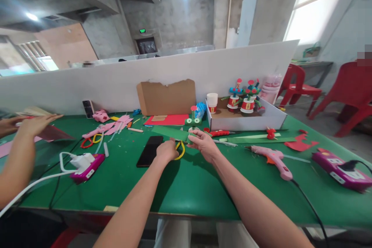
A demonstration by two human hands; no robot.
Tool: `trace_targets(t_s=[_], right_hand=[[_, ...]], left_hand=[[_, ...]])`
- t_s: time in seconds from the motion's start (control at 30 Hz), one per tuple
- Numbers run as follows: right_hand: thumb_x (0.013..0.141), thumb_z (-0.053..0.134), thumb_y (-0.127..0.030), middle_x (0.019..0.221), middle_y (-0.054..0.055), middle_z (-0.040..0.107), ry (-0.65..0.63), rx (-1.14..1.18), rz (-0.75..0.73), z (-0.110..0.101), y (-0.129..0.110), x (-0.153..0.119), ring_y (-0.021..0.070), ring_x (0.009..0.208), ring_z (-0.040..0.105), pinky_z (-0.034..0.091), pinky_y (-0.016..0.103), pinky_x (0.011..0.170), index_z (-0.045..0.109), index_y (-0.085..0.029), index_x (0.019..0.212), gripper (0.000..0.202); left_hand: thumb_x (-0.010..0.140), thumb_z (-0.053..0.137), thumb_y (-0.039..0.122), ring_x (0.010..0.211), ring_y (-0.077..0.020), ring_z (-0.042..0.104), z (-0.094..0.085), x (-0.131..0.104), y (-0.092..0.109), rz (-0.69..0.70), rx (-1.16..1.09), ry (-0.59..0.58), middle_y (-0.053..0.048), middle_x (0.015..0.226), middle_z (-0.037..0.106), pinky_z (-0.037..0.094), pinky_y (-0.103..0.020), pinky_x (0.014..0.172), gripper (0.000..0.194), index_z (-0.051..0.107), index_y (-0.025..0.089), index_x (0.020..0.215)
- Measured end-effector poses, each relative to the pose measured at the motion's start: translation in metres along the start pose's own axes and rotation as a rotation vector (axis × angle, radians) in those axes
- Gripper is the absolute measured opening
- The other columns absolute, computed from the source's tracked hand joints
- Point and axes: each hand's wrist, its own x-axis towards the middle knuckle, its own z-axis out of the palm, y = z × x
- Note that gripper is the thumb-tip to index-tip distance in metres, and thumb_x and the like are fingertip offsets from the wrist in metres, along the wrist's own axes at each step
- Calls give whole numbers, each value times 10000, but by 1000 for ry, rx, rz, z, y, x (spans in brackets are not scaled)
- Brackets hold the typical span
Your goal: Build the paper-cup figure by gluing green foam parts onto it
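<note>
My left hand [167,150] is closed on a pair of scissors; a yellow handle loop [182,151] shows beside its fingers. The blades are mostly hidden near the paper. With its fingertips, my right hand [205,145] pinches the right end of a green paper strip [167,131], which stretches left above the scissors. Just behind the strip stands a small paper figure [193,121] with a green roll and a red top. A black phone [149,151] lies flat beside my left hand.
A white box [241,124] holds cup figures [248,105]. To the right lie a pink glue gun [273,159], red paper scraps [300,142] and a purple power strip [343,168]. Another purple power strip [87,168] and a co-worker's hands [37,124] with pink paper are at left.
</note>
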Motion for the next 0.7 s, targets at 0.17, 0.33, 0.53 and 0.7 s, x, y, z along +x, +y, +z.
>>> trace_targets(t_s=[0.17, 0.33, 0.53, 0.7], right_hand=[[496, 888, -328, 736, -36, 639, -12, 74, 10, -3, -1, 0, 120, 655, 651, 558, 269, 634, 645, -183, 814, 426], [493, 894, -306, 735, -34, 669, -60, 132, 38, 1, -3, -3, 130, 682, 678, 556, 248, 636, 632, -189, 828, 441], [513, 890, -282, 779, -16, 701, -145, 118, 67, 6, -3, -8, 136, 710, 689, 565, 262, 676, 649, -182, 885, 454], [518, 889, -293, 792, -11, 709, -171, 82, 81, 4, -3, -9, 148, 721, 699, 574, 286, 709, 659, -186, 888, 449]], left_hand=[[708, 518, 134, 875, -328, 680, -15, -40, -21, 23, 32, 77, -172, 930, 696, 429, -314, 627, 355, 486, 177, 1059], [688, 449, 97, 660, -231, 639, -16, -112, -65, 9, 36, 138, -27, 707, 632, 329, -259, 548, 261, 444, 238, 907], [689, 580, 381, 552, -156, 545, 26, -164, -111, -48, -884, 247, 29, 684, 577, 413, -246, 527, 351, 437, 258, 985], [635, 687, 582, 463, -141, 491, 61, -173, -92, -132, -1202, 70, 34, 605, 530, 419, -255, 449, 565, 525, 251, 1064]])
